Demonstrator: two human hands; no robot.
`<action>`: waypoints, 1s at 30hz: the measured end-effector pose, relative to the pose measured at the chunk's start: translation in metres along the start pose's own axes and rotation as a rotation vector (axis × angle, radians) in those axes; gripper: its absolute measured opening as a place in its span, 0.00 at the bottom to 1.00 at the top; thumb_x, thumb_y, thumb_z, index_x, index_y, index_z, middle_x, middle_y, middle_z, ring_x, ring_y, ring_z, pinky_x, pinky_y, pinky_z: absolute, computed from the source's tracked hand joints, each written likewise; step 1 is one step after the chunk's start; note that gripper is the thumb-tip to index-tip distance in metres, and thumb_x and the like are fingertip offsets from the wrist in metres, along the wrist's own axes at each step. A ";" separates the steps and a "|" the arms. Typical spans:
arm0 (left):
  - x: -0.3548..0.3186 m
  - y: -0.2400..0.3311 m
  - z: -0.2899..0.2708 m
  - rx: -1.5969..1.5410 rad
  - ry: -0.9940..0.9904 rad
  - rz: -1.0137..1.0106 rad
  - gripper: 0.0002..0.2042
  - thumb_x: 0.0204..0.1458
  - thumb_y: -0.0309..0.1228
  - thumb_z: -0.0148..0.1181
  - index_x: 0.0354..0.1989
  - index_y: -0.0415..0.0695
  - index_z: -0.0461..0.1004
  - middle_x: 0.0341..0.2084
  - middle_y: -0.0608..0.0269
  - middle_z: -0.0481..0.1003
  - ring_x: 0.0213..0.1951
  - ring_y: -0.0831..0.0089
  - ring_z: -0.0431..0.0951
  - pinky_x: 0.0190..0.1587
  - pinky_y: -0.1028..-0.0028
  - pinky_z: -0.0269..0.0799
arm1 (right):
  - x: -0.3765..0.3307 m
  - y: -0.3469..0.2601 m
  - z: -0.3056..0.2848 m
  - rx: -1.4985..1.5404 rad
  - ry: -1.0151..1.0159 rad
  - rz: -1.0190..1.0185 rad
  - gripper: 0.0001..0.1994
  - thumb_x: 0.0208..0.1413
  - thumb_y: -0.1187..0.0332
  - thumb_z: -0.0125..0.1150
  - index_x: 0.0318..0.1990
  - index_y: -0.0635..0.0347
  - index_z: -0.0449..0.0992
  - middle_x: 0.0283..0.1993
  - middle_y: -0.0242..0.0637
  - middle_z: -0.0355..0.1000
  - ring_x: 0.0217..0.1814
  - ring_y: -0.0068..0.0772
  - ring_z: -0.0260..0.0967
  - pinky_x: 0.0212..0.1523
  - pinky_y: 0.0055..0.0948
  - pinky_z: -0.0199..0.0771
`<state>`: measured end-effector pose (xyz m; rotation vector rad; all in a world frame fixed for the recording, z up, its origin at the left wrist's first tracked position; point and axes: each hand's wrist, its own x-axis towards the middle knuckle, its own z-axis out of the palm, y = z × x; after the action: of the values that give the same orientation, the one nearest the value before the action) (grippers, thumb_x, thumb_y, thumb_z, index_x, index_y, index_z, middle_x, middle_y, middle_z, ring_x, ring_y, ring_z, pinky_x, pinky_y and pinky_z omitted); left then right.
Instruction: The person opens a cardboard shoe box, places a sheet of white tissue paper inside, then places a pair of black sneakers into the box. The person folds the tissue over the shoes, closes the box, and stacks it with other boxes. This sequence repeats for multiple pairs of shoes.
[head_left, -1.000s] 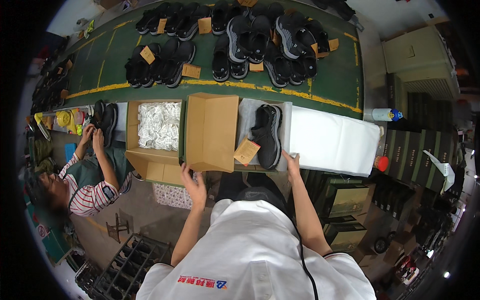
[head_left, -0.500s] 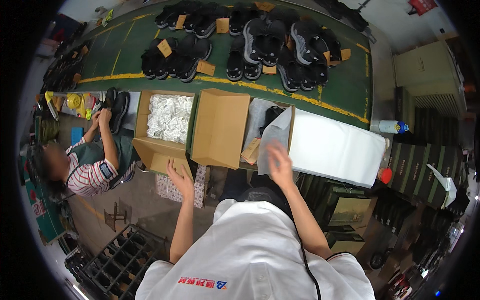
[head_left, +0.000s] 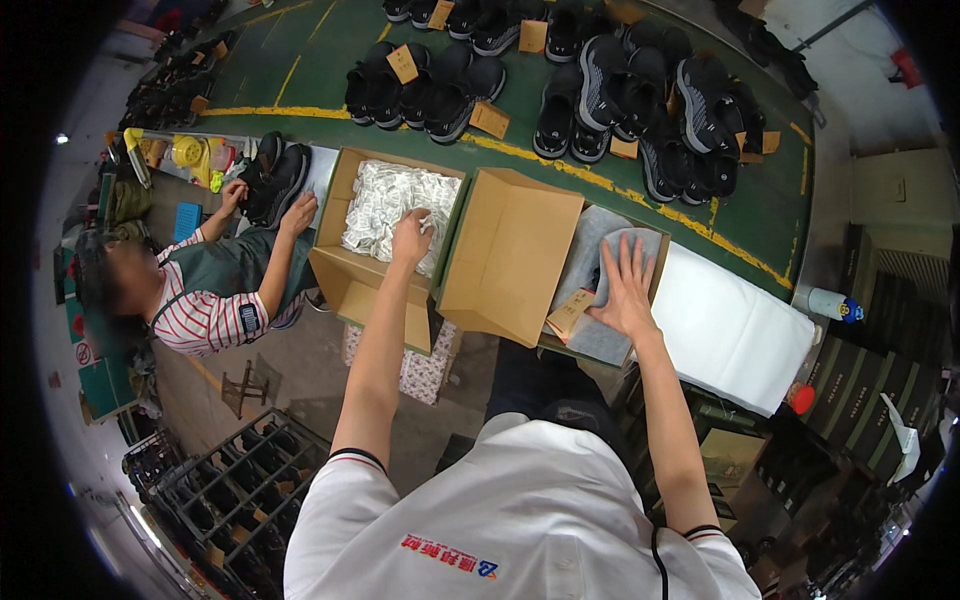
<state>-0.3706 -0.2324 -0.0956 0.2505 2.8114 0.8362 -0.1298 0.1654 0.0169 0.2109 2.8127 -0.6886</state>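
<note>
My left hand (head_left: 408,240) is over a cardboard box (head_left: 346,180) full of small white packets (head_left: 385,195). Its fingers are curled together at the packets, and what they pinch is too small to make out. My right hand (head_left: 628,292) lies spread, fingers apart, on thin grey-white tissue paper (head_left: 612,240) in an open shoe box (head_left: 665,262). A brown card tag (head_left: 570,312) sits by that hand on the paper. Only a sliver of something dark shows under the tissue. The brown lid (head_left: 510,250) stands open on the left of the shoe box.
A stack of white paper sheets (head_left: 735,325) lies right of the shoe box. Black shoes (head_left: 620,90) with tags stand along the green table (head_left: 300,75). At left a co-worker (head_left: 215,300) handles dark shoes (head_left: 275,185). Dark boxes (head_left: 850,400) are stacked at right.
My left hand has moved up into the box of packets. My right hand has gone from the lifted tissue edge to lying flat on the paper, which now covers more of the box's inside.
</note>
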 end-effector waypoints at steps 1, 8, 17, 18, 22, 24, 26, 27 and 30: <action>0.008 0.004 0.008 -0.024 -0.009 -0.008 0.17 0.52 0.28 0.70 0.50 0.42 0.79 0.46 0.51 0.80 0.45 0.51 0.82 0.49 0.57 0.78 | 0.008 0.001 0.001 -0.015 -0.041 -0.005 0.64 0.33 0.60 0.84 0.80 0.54 0.47 0.83 0.61 0.36 0.86 0.67 0.20 0.79 0.71 0.23; 0.041 0.014 0.048 -0.023 0.064 -0.089 0.12 0.47 0.27 0.74 0.40 0.41 0.82 0.39 0.51 0.81 0.38 0.54 0.83 0.44 0.59 0.79 | 0.014 -0.009 0.002 0.092 -0.018 -0.014 0.60 0.37 0.66 0.82 0.80 0.52 0.50 0.85 0.53 0.32 0.87 0.61 0.22 0.81 0.64 0.31; 0.046 -0.013 0.058 0.053 0.035 0.032 0.16 0.42 0.17 0.71 0.43 0.40 0.81 0.35 0.52 0.80 0.36 0.56 0.83 0.42 0.61 0.79 | -0.131 0.022 0.008 0.396 0.242 0.313 0.48 0.53 0.66 0.74 0.79 0.57 0.52 0.83 0.52 0.41 0.85 0.56 0.38 0.81 0.48 0.47; 0.045 -0.013 0.055 0.070 0.035 0.045 0.16 0.43 0.18 0.71 0.42 0.41 0.81 0.35 0.52 0.80 0.36 0.56 0.83 0.41 0.61 0.79 | -0.146 0.023 0.015 0.410 0.241 0.349 0.47 0.54 0.65 0.73 0.79 0.57 0.52 0.83 0.53 0.41 0.85 0.56 0.39 0.81 0.48 0.48; 0.040 0.005 0.034 0.028 0.022 -0.069 0.12 0.49 0.27 0.71 0.43 0.40 0.82 0.30 0.51 0.80 0.32 0.55 0.82 0.38 0.61 0.77 | -0.194 0.028 0.034 0.501 0.260 0.481 0.43 0.57 0.66 0.70 0.78 0.59 0.53 0.81 0.54 0.47 0.83 0.58 0.45 0.79 0.48 0.51; 0.035 0.006 0.021 0.038 0.242 0.041 0.12 0.54 0.28 0.70 0.44 0.36 0.81 0.28 0.52 0.80 0.29 0.58 0.80 0.35 0.63 0.75 | -0.213 0.030 0.045 0.548 0.299 0.504 0.42 0.57 0.66 0.69 0.77 0.59 0.54 0.80 0.55 0.49 0.82 0.59 0.47 0.78 0.48 0.52; 0.028 0.022 0.005 -0.022 0.512 0.089 0.12 0.56 0.28 0.69 0.45 0.34 0.80 0.27 0.54 0.80 0.27 0.64 0.79 0.33 0.65 0.74 | -0.227 0.029 0.048 0.548 0.326 0.531 0.39 0.57 0.68 0.68 0.75 0.61 0.57 0.78 0.55 0.54 0.80 0.58 0.51 0.77 0.45 0.55; 0.019 0.051 -0.003 -0.128 0.461 0.067 0.12 0.57 0.28 0.68 0.46 0.34 0.80 0.27 0.56 0.79 0.27 0.67 0.78 0.32 0.66 0.73 | -0.234 0.030 0.051 0.574 0.342 0.553 0.39 0.57 0.69 0.68 0.75 0.62 0.58 0.77 0.55 0.54 0.80 0.58 0.52 0.77 0.45 0.55; -0.044 0.197 -0.018 -0.296 0.239 0.054 0.13 0.58 0.27 0.68 0.49 0.36 0.77 0.28 0.64 0.78 0.29 0.80 0.74 0.32 0.73 0.71 | -0.247 0.032 0.062 0.615 0.402 0.615 0.37 0.58 0.70 0.68 0.74 0.62 0.59 0.76 0.55 0.56 0.79 0.57 0.53 0.76 0.43 0.57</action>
<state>-0.3117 -0.0885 0.0351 0.1910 2.8499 1.3598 0.1261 0.1439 0.0150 1.3765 2.5197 -1.4260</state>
